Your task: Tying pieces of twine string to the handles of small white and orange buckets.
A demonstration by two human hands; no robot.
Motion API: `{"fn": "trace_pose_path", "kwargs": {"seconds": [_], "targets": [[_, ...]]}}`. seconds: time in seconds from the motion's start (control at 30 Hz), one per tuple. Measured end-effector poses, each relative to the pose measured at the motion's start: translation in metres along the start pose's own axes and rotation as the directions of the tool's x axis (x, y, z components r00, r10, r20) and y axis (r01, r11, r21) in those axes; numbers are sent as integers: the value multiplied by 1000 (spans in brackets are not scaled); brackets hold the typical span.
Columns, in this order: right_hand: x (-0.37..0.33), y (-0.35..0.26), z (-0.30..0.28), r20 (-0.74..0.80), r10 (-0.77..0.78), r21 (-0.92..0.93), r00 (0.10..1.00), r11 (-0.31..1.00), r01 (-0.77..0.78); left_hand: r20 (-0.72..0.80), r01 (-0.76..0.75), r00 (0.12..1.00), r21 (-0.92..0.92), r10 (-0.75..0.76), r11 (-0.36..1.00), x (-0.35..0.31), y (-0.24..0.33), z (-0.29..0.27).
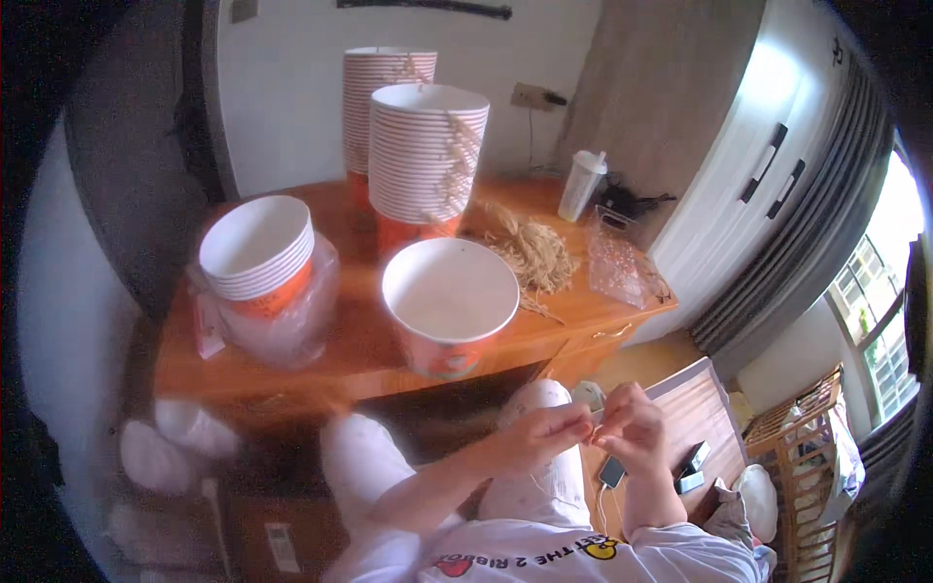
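Head view: pinching a tiny item (pixel 591 439) of unclear kind near the right knee (pixel 537 393), with left hand (pixel 552 433) and right hand (pixel 634 429) together at the tips; could lose it through a slackened pinch.

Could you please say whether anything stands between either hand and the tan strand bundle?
Nothing visible blocks the left hand or right hand from the tan strand bundle; only the table's front edge lies between.
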State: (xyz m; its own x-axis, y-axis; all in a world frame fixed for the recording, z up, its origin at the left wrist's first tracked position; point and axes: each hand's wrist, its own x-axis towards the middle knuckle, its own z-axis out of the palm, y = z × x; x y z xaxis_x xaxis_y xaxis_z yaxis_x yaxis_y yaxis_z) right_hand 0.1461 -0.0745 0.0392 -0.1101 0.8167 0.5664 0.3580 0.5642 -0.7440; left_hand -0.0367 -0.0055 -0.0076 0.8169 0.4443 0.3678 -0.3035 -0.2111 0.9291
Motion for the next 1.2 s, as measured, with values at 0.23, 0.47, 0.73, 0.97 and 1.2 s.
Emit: {"fn": "trace_pose_path", "kwargs": {"seconds": [0.23,0.47,0.73,0.97,1.2], "targets": [[35,7,40,54,-70,-76,996,994,74,-175,38,984,-22,-41,999,-27,6,-25],[69,10,63,287,-164,-279,944,928,246,-372,17,926,215,66,976,-52,20,-47],[109,-15,97,335,-239,-438,911,817,376,-527,-127,715,548,459,827,-81,13,-72],[131,-12,142,300,-171,-634,938,699,330,-816,93,465,431,343,898,-94,11,-91],[127,-4,145,277,-164,-590,947,749,302,-780,120,550,428,299,896,-95,11,-92]]}}
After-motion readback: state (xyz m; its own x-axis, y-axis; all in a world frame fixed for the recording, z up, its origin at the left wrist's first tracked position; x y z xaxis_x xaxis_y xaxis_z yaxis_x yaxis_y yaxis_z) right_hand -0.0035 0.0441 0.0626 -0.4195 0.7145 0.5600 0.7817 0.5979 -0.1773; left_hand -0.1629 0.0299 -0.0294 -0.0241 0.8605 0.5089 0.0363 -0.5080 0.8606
